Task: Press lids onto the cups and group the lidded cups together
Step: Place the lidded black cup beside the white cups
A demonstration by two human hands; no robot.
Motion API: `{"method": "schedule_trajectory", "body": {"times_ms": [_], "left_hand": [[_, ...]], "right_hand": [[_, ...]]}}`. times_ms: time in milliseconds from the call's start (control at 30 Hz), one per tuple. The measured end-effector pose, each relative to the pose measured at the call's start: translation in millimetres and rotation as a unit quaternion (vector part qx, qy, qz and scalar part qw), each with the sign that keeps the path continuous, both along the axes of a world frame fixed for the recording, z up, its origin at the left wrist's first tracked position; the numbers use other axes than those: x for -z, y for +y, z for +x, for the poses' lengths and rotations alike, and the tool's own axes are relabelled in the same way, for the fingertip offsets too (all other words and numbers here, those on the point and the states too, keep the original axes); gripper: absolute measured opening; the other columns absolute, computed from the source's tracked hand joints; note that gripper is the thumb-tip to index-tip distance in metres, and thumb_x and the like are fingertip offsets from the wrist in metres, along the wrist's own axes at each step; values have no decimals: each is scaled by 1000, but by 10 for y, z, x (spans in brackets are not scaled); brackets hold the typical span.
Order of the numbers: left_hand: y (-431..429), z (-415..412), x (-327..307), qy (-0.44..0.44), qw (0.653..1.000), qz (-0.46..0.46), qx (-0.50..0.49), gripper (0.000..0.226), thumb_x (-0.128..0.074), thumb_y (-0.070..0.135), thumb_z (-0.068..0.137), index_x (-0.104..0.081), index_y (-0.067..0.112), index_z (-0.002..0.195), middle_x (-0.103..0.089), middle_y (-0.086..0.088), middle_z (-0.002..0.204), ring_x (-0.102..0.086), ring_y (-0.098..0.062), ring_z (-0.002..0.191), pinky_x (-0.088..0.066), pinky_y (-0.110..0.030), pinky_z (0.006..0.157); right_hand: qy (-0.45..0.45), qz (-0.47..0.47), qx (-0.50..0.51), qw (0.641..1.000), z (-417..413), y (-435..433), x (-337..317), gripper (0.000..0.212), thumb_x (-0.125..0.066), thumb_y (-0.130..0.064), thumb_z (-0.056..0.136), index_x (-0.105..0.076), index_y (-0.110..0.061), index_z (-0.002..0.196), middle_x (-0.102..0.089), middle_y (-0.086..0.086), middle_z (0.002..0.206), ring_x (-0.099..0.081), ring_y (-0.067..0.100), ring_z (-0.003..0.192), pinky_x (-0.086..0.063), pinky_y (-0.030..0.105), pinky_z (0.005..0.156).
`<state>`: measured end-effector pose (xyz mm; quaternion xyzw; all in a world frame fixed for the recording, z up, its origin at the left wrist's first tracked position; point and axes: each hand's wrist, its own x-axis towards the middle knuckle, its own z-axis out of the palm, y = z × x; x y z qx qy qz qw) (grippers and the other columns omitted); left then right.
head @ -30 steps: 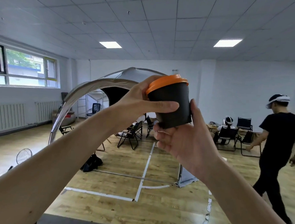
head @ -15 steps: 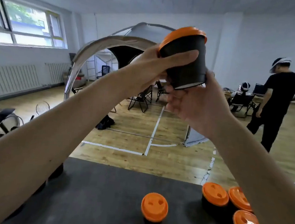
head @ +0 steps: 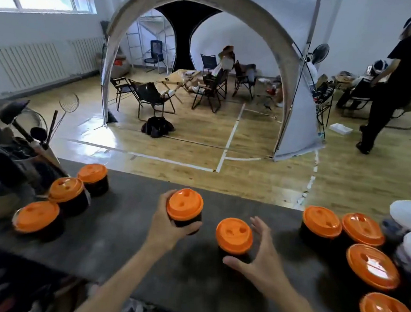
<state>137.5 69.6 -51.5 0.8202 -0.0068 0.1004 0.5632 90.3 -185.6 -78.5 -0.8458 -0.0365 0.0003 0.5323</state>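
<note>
The left hand (head: 164, 229) gripped a lidded cup (head: 184, 207) by its side, probably to seat it beside the second cup (head: 234, 235), which the right hand (head: 263, 256), fingers spread and empty, flanked on the worktop (head: 125, 223).

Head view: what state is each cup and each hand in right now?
held cup: lidded, upright, in a grip.
left hand: grips the held cup.
middle cup: lidded, upright, standing alone.
right hand: open, fingers spread beside the middle cup, contact unclear.
left three cups: lidded, grouped.
right four cups: lidded, grouped.
</note>
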Motion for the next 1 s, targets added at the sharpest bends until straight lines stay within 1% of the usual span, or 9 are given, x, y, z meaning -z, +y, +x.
{"method": "schedule_trajectory", "body": {"times_ms": [100,200,267,333,467,533,667,833,1000], "left_hand": [[13,-150,457,22,999,8,-28,97,-99,43,51,-44,39,130,-60,18,128,-60,2,117,-45,-12,93],[-54,-195,635,27,999,14,-30,95,-99,32,58,-44,33,135,-59,20,130,-58,6,117,-43,-10,95],[-101,-209,676,30,998,12,-52,93,-99,29,58,-43,27,133,-58,22,126,-60,-4,116,-41,-5,90],[-133,-244,656,31,997,4,-75,90,-101,22,60,-41,25,128,-55,24,118,-60,-11,111,-41,-6,83],[-102,-318,500,32,997,4,-71,84,-93,55,53,-49,31,121,-64,18,114,-65,-4,104,-52,-25,85],[-53,-329,356,30,998,22,-54,76,-94,53,59,-57,37,123,-67,14,115,-65,0,103,-57,-26,86],[12,-349,-57,42,991,126,-22,77,-97,38,64,-49,32,124,-58,16,112,-59,-2,101,-48,-21,79],[-19,-312,-370,1,935,353,32,64,-90,46,69,-55,32,120,-55,9,106,-47,-16,103,-39,-31,83],[-150,-300,-364,-25,898,435,56,69,-85,54,72,-56,32,130,-61,6,113,-48,-19,105,-38,-31,83]], "right_hand": [[28,24,23,999,22,61,320,136,-88,-75,39,-20,-35,150,-39,-31,140,-42,-10,131,-31,14,110],[-2,22,52,998,79,136,412,101,-98,-44,53,-36,-39,134,-52,-24,131,-50,-13,120,-41,25,104],[-11,34,63,997,93,158,414,85,-98,-27,60,-42,-29,124,-57,-21,122,-52,-18,112,-46,26,98],[-16,57,76,995,77,143,386,80,-97,-24,60,-43,-21,120,-58,-18,118,-54,-20,107,-47,23,94],[-24,146,98,984,31,58,192,70,-93,-27,60,-46,-25,113,-66,-7,114,-66,-3,102,-53,19,84],[-43,165,117,978,-2,0,13,66,-95,-33,64,-52,-30,113,-70,-9,106,-68,2,98,-53,19,80],[-66,92,120,986,-83,-113,-300,66,-82,-56,63,-53,-41,121,-67,-17,105,-65,0,91,-49,15,76],[-91,-31,145,985,-100,-167,-435,59,-89,-40,70,-52,-28,114,-61,-15,100,-59,-3,94,-43,7,74],[-29,-175,130,975,-153,-160,-472,65,-80,-49,74,-49,-25,127,-50,-4,116,-57,21,104,-46,34,88]]}}
